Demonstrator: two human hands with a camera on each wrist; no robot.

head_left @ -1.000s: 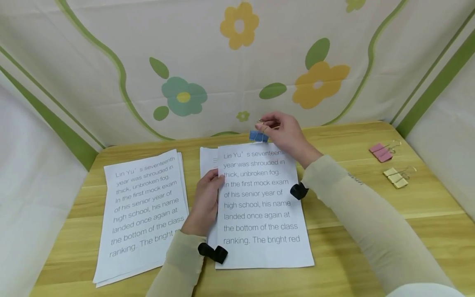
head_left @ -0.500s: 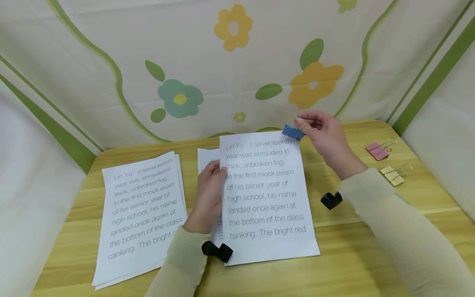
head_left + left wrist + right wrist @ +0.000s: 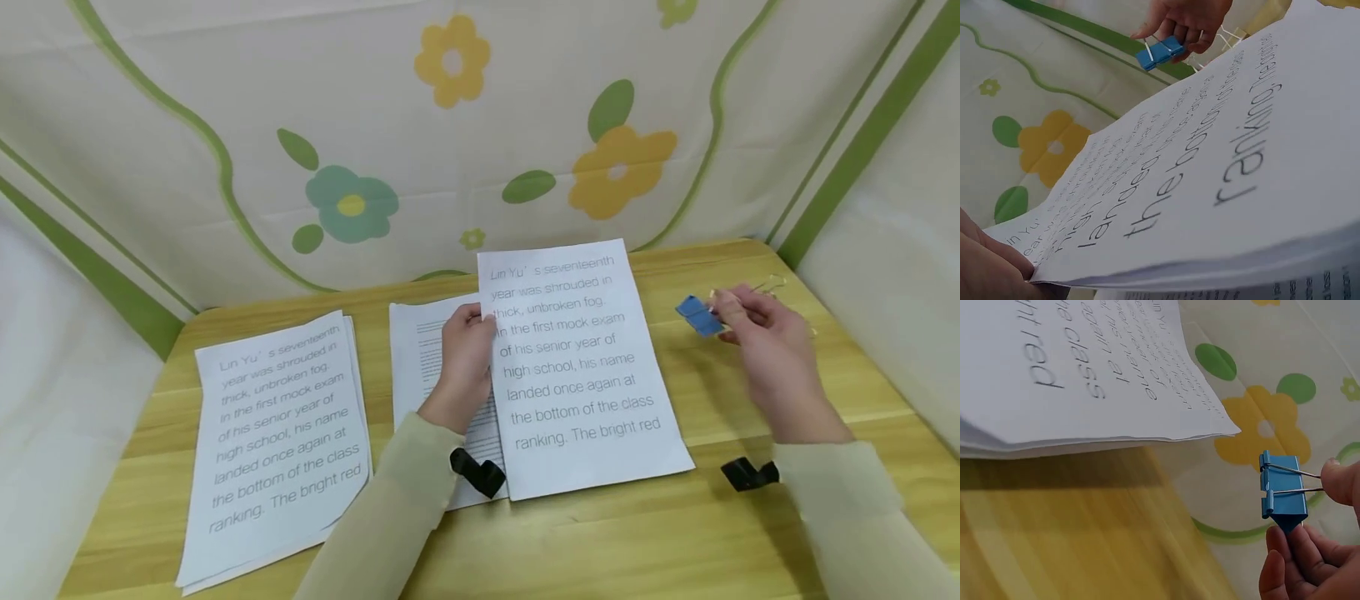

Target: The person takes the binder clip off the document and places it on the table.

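My right hand (image 3: 757, 333) pinches the wire handles of a blue binder clip (image 3: 697, 316) and holds it above the right side of the wooden table (image 3: 675, 533), apart from the paper. The right wrist view shows the blue binder clip (image 3: 1282, 494) between thumb and fingers (image 3: 1291, 556). My left hand (image 3: 465, 350) grips the left edge of a printed stack of sheets (image 3: 577, 367), lifted off the table and tilted. In the left wrist view the lifted stack (image 3: 1210, 175) fills the frame, with the blue clip (image 3: 1160, 52) beyond it.
A second printed stack (image 3: 281, 442) lies at the left. A page of small print (image 3: 431, 358) lies under my left hand. A floral cloth (image 3: 450, 125) walls the back and sides. A clip's wire handle (image 3: 772, 285) shows behind my right hand.
My right hand pulled the blue clip off the top edge of the stack and carried it right. My left hand lifted the stack and shifted it right, uncovering the small-print page.
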